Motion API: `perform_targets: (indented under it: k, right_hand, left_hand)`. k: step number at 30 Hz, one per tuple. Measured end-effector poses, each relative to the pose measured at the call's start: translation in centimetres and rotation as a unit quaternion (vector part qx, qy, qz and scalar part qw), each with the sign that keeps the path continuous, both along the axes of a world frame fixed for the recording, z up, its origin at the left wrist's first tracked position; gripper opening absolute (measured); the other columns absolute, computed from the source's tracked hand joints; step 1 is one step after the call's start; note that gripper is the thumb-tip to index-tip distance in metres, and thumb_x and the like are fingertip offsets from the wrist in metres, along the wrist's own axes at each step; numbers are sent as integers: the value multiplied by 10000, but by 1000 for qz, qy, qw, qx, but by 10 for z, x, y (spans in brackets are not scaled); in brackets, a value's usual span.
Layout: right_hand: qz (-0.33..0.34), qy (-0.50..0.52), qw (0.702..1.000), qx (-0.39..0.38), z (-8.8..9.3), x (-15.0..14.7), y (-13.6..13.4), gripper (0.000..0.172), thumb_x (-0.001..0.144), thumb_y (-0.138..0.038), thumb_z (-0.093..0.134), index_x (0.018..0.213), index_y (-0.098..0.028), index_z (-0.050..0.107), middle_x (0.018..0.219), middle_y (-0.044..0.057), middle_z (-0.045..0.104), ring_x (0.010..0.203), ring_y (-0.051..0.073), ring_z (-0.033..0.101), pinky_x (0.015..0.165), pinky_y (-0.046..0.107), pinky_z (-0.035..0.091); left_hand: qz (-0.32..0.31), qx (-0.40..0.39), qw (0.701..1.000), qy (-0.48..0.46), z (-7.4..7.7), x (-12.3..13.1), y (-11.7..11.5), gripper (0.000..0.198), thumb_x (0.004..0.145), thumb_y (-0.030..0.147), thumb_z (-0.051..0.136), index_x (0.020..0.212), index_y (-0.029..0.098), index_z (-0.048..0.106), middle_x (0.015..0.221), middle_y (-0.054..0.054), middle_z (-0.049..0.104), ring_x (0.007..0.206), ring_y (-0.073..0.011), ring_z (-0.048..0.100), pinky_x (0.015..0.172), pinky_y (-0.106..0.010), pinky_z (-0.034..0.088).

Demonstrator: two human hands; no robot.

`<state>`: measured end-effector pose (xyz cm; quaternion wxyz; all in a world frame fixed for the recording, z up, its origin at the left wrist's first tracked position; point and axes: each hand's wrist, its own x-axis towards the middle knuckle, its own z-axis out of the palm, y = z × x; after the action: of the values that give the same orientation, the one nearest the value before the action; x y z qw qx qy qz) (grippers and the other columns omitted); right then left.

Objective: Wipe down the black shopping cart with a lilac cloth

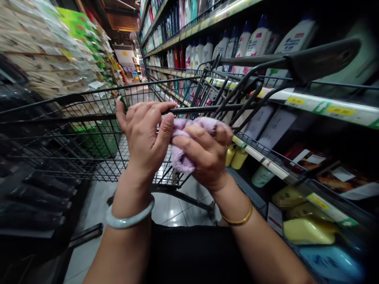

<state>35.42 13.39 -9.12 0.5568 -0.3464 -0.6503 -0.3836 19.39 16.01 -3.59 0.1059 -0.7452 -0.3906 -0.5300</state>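
Note:
A small lilac cloth [183,136] is bunched up in front of me, just above the rear rim of a black wire shopping cart [89,114]. My right hand [207,152] is closed round the cloth from below and from the right. My left hand [143,136] pinches the cloth's left end with the thumb, its fingers curled near the cart's top bar. A pale green bangle sits on my left wrist and a gold one on my right.
The cart's black handle [310,61] juts up at right. Store shelves [325,108] with white bottles, bars and boxes run along the right. Stacked packaged goods [44,47] fill the left side. A tiled aisle floor [168,209] runs ahead.

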Motion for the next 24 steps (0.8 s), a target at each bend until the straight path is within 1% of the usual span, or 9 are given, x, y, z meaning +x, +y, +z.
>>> perform_targets:
  k: [5,7,10,12,14,17,19,21,24]
  right_hand:
    - [1,95,993,64,29,35,-12,143,1050,-331,677,1113,-247,774,1147,36,782,1120,213,735,1144,470,455]
    - [0,84,995,56,25,32,-10,168,1060,-348,656,1102,-238,776,1125,45,786,1117,214,733,1168,481,462]
    - [23,25,999,20,6,14,-2,142,1046,-311,663,1121,-277,779,1108,26,796,1140,218,706,1258,516,425]
    - [34,-9,999,6,-2,7,2,148,1034,-279,674,1129,-322,778,1103,-8,800,1116,198,699,1275,494,423]
    - [33,-3,999,22,1,12,2,144,1022,-275,688,1124,-327,776,1101,-12,800,1088,198,713,1245,484,455]
    - [14,70,995,70,16,31,-2,120,1030,-318,682,1099,-273,769,1120,33,784,1099,225,738,1170,488,507]
    - [-12,109,990,85,20,38,-2,177,1055,-368,634,1089,-253,764,1131,57,767,1104,229,741,1126,469,528]
    - [-24,111,990,78,16,32,0,219,1067,-400,593,1083,-259,760,1129,59,765,1098,230,731,1123,465,527]
    - [-1,43,998,48,1,11,4,173,1051,-364,607,1095,-306,765,1100,17,788,1083,222,692,1199,483,482]
  left_hand:
    - [10,-4,1000,-1,-3,0,8,530,1064,634,347,1210,323,752,1235,10,760,1328,-234,625,1371,-601,106]
    - [15,-8,1000,5,-4,-1,9,545,1055,649,354,1223,311,747,1236,5,754,1343,-230,617,1371,-598,100]
    - [22,3,1000,8,-5,0,10,488,1064,602,393,1233,310,746,1243,5,754,1331,-228,619,1367,-605,122]
    - [24,18,1000,3,-7,0,10,440,1074,548,408,1228,317,749,1248,7,758,1312,-233,627,1360,-617,148]
    - [23,27,999,1,-7,0,10,422,1072,533,417,1227,326,750,1246,8,762,1302,-239,631,1357,-626,162]
    - [23,15,1000,8,-7,-1,10,436,1059,568,419,1237,331,739,1252,1,758,1329,-240,620,1371,-622,139]
    - [21,8,1000,17,-7,-3,10,431,1061,573,425,1251,338,732,1269,-1,751,1345,-237,612,1379,-612,124]
    - [18,14,999,26,-7,-5,10,412,1071,560,439,1269,344,729,1284,0,749,1337,-237,615,1376,-599,129]
    - [11,34,999,38,-8,-9,11,391,1091,528,448,1299,350,728,1299,4,750,1313,-240,623,1357,-573,158]
